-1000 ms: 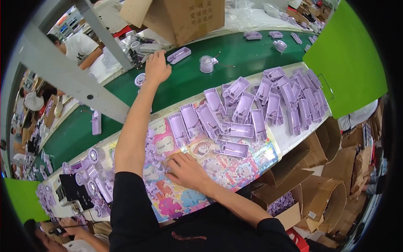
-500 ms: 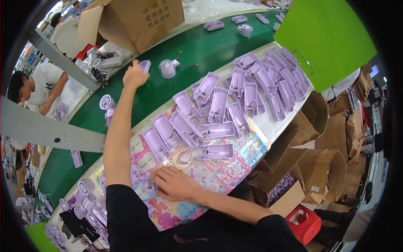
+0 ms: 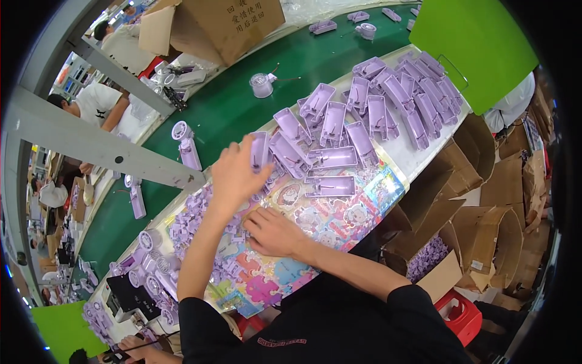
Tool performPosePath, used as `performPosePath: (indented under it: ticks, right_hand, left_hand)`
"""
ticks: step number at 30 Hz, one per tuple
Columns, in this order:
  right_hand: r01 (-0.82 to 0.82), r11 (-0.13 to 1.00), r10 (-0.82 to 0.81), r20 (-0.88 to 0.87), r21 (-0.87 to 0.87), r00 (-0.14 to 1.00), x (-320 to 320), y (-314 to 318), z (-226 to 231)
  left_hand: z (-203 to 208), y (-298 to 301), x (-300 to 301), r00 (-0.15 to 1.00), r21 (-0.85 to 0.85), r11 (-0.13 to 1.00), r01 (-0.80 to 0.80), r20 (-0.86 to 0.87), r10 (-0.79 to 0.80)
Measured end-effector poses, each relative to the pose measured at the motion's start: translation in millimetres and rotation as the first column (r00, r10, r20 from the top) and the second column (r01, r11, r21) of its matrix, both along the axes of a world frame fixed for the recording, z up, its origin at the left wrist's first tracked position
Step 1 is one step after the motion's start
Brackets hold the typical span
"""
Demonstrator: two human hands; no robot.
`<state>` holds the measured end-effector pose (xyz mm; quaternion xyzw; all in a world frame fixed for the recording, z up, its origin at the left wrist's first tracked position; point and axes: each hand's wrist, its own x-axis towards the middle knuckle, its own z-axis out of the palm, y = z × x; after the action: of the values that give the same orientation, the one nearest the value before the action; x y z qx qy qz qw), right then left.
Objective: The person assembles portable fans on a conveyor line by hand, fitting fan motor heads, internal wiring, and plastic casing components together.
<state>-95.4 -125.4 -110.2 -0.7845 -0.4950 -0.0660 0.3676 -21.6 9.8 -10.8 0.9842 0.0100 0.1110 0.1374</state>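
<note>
My left hand (image 3: 236,175) is closed round a light purple plastic casing (image 3: 259,150), an oblong open tray-like shell, at the left end of a row of similar casings (image 3: 290,155). Thin wires show inside several of them. My right hand (image 3: 274,233) rests low on the colourful cartoon-printed mat (image 3: 315,218), fingers bent and drawn together; whatever they may hold is hidden. Beside its fingertips lies a heap of small purple plastic parts (image 3: 193,221).
A green conveyor belt (image 3: 224,109) runs behind the bench, carrying a round purple fan-like unit (image 3: 262,86) and handled units (image 3: 187,145). A grey metal post (image 3: 103,145) crosses at left. Cardboard boxes (image 3: 485,236) and a red stool (image 3: 459,318) stand at right. Co-workers sit across the belt.
My left hand has come back from the belt to the bench, bringing a purple casing beside the others. My right hand's fingers have drawn in. The whole view has shifted slightly.
</note>
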Motion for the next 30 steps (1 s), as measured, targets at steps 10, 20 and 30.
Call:
performPosePath:
  ticks: [10,20,30]
  right_hand:
    - [0.006,0.998,-0.009,0.042,0.068,0.999,-2,-5,8]
    - [0.027,0.995,-0.021,-0.062,0.096,0.998,-5,-9,3]
    - [0.134,0.984,-0.137,0.017,0.116,0.99,-2,-5,2]
  left_hand:
    - [2,10,138,0.986,0.117,0.993,0.031,0.16,-0.05]
    - [-61,45,216,0.983,-0.063,0.981,0.183,-0.021,-0.184]
    - [40,27,63,0.988,-0.861,0.487,0.151,0.116,-0.101]
